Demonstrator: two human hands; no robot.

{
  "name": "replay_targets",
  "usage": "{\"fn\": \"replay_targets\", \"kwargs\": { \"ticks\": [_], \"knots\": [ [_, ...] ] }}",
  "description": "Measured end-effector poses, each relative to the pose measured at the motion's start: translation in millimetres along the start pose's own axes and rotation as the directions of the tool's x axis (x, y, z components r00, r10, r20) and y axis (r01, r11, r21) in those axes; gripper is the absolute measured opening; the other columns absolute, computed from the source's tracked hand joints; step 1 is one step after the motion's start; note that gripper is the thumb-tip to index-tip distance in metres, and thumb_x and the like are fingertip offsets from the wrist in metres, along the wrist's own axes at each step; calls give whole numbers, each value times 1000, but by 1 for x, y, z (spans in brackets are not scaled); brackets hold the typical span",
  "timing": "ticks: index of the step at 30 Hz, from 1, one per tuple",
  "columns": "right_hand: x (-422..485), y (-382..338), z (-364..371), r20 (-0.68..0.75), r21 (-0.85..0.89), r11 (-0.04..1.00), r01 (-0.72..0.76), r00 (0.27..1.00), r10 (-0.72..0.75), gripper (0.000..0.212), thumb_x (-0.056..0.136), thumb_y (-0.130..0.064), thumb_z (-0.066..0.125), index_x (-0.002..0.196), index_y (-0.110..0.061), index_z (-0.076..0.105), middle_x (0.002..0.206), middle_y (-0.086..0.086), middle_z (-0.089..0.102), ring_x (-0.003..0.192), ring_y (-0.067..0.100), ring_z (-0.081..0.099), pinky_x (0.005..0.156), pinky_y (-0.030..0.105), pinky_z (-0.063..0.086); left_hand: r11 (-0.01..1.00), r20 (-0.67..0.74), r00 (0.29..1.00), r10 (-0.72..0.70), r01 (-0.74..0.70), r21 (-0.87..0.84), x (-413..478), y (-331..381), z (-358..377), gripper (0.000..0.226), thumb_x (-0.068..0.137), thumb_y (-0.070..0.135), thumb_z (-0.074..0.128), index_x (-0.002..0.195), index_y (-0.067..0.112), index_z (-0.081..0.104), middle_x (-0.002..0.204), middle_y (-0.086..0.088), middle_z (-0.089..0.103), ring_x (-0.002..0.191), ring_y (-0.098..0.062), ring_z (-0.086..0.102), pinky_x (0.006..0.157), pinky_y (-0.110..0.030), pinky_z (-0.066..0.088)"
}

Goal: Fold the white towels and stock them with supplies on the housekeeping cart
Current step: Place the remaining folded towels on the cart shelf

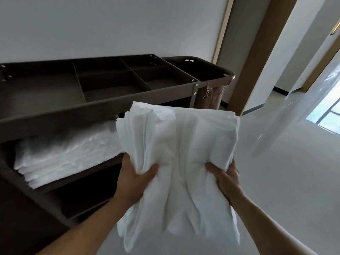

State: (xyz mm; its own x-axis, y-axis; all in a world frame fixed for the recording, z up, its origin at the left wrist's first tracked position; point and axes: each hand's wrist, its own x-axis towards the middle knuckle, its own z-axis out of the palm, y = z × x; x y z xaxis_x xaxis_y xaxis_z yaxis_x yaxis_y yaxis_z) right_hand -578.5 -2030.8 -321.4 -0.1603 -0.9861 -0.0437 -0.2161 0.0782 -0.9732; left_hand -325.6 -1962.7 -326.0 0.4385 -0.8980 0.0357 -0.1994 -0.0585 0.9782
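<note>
White folded towel being held in air beside brown housekeeping cart, gripped at left edge by left hand, at right edge by right hand, thumbs pressed on top. Towel stack being kept on cart's upper shelf.

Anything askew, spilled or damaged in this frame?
Nothing spilled or damaged. Only the held towel bundle looks untidy: its lower layers hang loose and uneven below the left hand and right hand. The shelf stack lies flat.
</note>
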Motion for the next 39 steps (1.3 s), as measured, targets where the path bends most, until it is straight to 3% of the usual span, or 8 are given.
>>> {"fn": "replay_targets", "kwargs": {
  "ticks": [4, 10, 14, 18, 25, 29, 33, 39],
  "knots": [
    [71, 18, 24, 87, -8, 997, 80, 993, -79, 96, 44, -62, 73, 134, -36, 51, 110, -26, 61, 97, -11, 57, 79, 17, 42, 999, -149, 989, -16, 21, 28, 38, -23, 33, 84, 53, 71, 75, 124, 49, 33, 115, 29, 53, 101, 15, 52, 90, -25, 44],
    [172, 34, 80, 274, -66, 987, 144, 954, -121, 68, 60, -51, 75, 111, -76, 39, 102, -49, 57, 93, -26, 52, 75, 19, 41, 996, -353, 935, -29, 55, 64, 94, -54, 91, 83, 63, 67, 73, 132, 41, 34, 123, 29, 51, 110, 15, 51, 92, -19, 40],
    [220, 39, 113, 383, -170, 984, 59, 924, 11, 72, 63, -61, 67, 126, -62, 33, 101, -41, 58, 97, -1, 60, 78, 31, 41, 958, -420, 892, -164, 246, 149, 141, -56, 110, 90, 64, 68, 68, 142, 37, 34, 136, 13, 47, 116, -8, 53, 91, -28, 41],
    [255, 21, 146, 386, -385, 923, -11, 906, 172, 86, 74, -76, 57, 140, -27, 32, 135, -3, 52, 114, 31, 57, 84, 38, 37, 849, -462, 840, -286, 445, 284, 201, -41, 105, 107, 57, 76, 59, 146, 22, 33, 143, -3, 46, 127, -30, 52, 101, -40, 44],
    [281, -19, 173, 421, -408, 902, -141, 848, 323, 106, 63, -78, 67, 138, -8, 38, 136, 9, 52, 121, 32, 55, 103, 45, 44, 799, -527, 692, -493, 599, 39, 241, -43, 81, 118, 56, 67, 74, 149, 7, 35, 148, -15, 47, 132, -33, 50, 111, -39, 40],
    [279, -2, 144, 556, -37, 941, -335, 776, 298, 85, 51, -59, 86, 116, -9, 68, 102, 6, 76, 89, 25, 75, 76, 36, 61, 788, -569, 631, -528, 613, -53, 233, -52, 76, 119, 49, 66, 65, 149, 8, 35, 148, -14, 46, 133, -33, 48, 109, -41, 40],
    [286, 24, 115, 727, 230, 807, -543, 647, 228, 81, 56, -39, 92, 117, 8, 66, 114, 28, 69, 105, 43, 68, 95, 53, 54, 773, -600, 608, -519, 634, -26, 236, -59, 74, 107, 70, 58, 78, 149, 4, 30, 150, -17, 42, 134, -36, 46, 107, -41, 37],
    [300, 40, 101, 762, -77, 874, -479, 537, 362, 104, 35, -65, 93, 114, -1, 70, 111, 18, 73, 102, 34, 72, 90, 44, 55, 767, -607, 582, -541, 637, -73, 239, -62, 70, 110, 71, 55, 81, 148, 1, 25, 150, -17, 41, 134, -35, 44, 102, -35, 37]
  ]
}}
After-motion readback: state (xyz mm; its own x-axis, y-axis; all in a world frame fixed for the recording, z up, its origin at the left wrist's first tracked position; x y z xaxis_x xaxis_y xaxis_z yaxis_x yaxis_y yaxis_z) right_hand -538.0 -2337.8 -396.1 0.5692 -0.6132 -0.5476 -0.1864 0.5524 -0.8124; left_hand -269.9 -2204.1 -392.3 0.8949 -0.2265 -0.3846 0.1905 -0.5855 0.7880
